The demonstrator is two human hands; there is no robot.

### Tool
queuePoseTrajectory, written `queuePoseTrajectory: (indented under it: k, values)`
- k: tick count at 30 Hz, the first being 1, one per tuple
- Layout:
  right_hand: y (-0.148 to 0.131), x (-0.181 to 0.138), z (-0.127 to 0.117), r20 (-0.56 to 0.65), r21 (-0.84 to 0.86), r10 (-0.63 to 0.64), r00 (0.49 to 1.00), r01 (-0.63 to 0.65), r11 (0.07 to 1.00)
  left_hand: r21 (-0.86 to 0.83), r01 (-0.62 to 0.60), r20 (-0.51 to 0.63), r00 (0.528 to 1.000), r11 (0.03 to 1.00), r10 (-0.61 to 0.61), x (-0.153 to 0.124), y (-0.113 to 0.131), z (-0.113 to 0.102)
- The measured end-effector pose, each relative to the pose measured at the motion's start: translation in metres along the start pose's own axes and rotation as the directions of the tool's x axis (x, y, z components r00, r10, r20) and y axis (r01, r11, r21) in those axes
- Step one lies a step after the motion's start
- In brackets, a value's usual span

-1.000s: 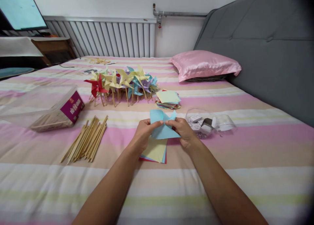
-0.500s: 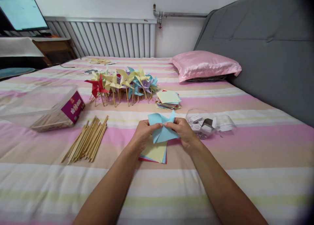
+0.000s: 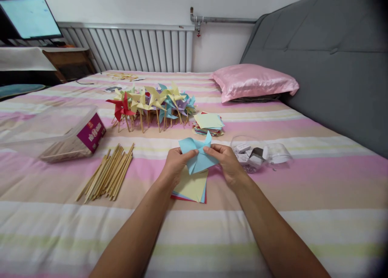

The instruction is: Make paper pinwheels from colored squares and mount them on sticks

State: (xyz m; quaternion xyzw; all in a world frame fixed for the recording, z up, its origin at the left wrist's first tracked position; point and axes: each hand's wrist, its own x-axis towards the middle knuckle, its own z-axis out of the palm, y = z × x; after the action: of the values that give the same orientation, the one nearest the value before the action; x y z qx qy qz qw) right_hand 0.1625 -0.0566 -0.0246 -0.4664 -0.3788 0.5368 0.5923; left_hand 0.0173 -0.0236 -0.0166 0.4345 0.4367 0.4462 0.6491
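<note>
Above the small paper stack (image 3: 190, 187), the left hand (image 3: 176, 163) and right hand (image 3: 227, 163) each grip the bent blue paper (image 3: 201, 162), thumbs close together near its centre. Light, even thumb pressure there should best keep the corners gathered without creasing them.

Both arms bare, reaching in from the bottom edge and converging toward mid-view. Left forearm (image 3: 136, 225) slants up and rightward; right forearm (image 3: 279, 225) mirrors it, up and leftward. Left hand (image 3: 176, 164) and right hand (image 3: 228, 164) roughly level, near each other but apart, thumb sides uppermost. Both closed in a pinch. Left thumb (image 3: 190, 154) points inward; right thumb (image 3: 213, 152) likewise, the tips nearly meeting. Remaining fingers curled beneath (largely hidden, the left ones especially). Wrists close to straight, in line with forearms.
</note>
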Motion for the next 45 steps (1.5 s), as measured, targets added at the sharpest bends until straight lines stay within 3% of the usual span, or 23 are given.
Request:
queuePoseTrajectory:
  k: [13, 16, 18, 20, 22, 26, 29, 39, 45]
  values:
    - [0.002, 0.001, 0.0, -0.025, -0.02, -0.02, 0.999, 0.02, 1.0, -0.029, 0.0, -0.008, 1.0, 1.0, 0.0, 0.001, -0.002, 0.001]
    - [0.001, 0.001, 0.001, -0.072, -0.111, -0.14, 0.987, 0.132, 0.985, -0.067, -0.021, -0.037, 0.999, 0.998, 0.019, 0.003, -0.001, 0.0]
    - [-0.003, -0.002, 0.002, -0.151, -0.276, -0.333, 0.931, 0.283, 0.919, -0.108, -0.026, -0.079, 0.997, 0.994, 0.018, 0.005, 0.0, -0.002]
    - [-0.009, -0.007, 0.003, -0.198, -0.431, -0.519, 0.832, 0.402, 0.808, -0.162, -0.018, -0.125, 0.992, 0.987, -0.002, 0.007, 0.002, -0.005]
    - [-0.014, -0.013, 0.005, -0.161, -0.472, -0.582, 0.797, 0.456, 0.755, -0.213, -0.008, -0.165, 0.986, 0.977, -0.028, 0.01, 0.004, -0.008]
    - [-0.011, -0.019, 0.009, 0.173, -0.407, -0.395, 0.902, 0.431, 0.805, -0.287, -0.015, -0.172, 0.985, 0.958, -0.036, 0.013, 0.006, -0.012]
    - [0.0, -0.015, 0.011, 0.296, -0.356, -0.316, 0.901, 0.411, 0.839, -0.319, -0.016, -0.142, 0.989, 0.948, -0.031, 0.013, 0.006, -0.012]
    - [0.014, -0.006, 0.009, 0.233, -0.24, -0.31, 0.922, 0.363, 0.9, -0.317, 0.021, -0.039, 0.999, 0.948, -0.036, 0.009, 0.003, -0.008]
    - [0.014, -0.005, 0.014, 0.121, -0.143, -0.275, 0.954, 0.29, 0.946, -0.3, 0.007, -0.014, 1.0, 0.954, -0.012, 0.006, 0.003, -0.005]
